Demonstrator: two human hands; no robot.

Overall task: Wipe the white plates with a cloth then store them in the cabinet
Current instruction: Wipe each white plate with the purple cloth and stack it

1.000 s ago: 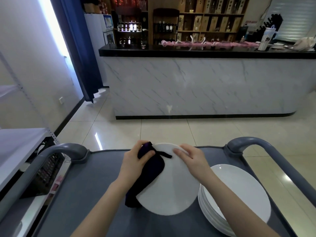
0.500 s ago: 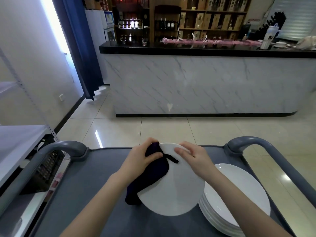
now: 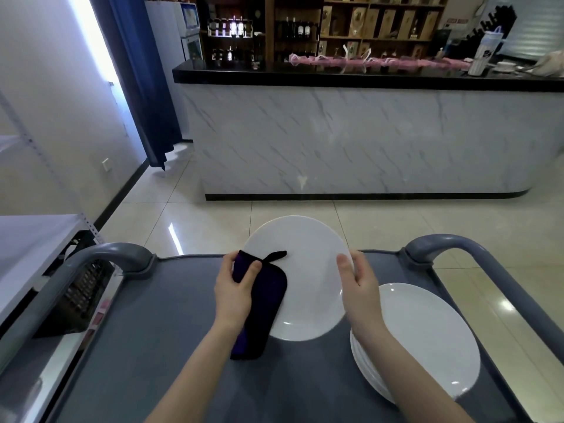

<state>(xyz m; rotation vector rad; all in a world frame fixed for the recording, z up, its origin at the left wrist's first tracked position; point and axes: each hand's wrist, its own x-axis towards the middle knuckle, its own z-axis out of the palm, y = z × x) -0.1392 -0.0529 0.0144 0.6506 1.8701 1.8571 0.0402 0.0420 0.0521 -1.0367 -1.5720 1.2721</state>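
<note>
I have the left hand (image 3: 235,288) curled round a dark, folded fabric cloth (image 3: 262,303), with the thumb pinning it on top. It sits at the left rim of a round white ceramic plate (image 3: 302,279), so the cloth is already on the face it has to rub. The loose tail hangs off the plate's near edge.

The right hand (image 3: 358,282) grips the opposite rim, thumb on the upper face and fingers tucked behind. I read this as the steadying hand, bracing the plate against the wiping pressure and ready to turn it. The plate is tilted with its far edge raised, which shows me its face. I cannot tell whether its near edge rests on the cart.

Just to the right is a stack of matching white plates (image 3: 427,340), lying flat within easy reach, probably the ones waiting their turn. Everything sits over the grey padded top of a cart (image 3: 152,346) with curved grey handles (image 3: 116,254). Beyond it is a pale marble-fronted counter (image 3: 366,141). I cannot pick out the cabinet from here.
</note>
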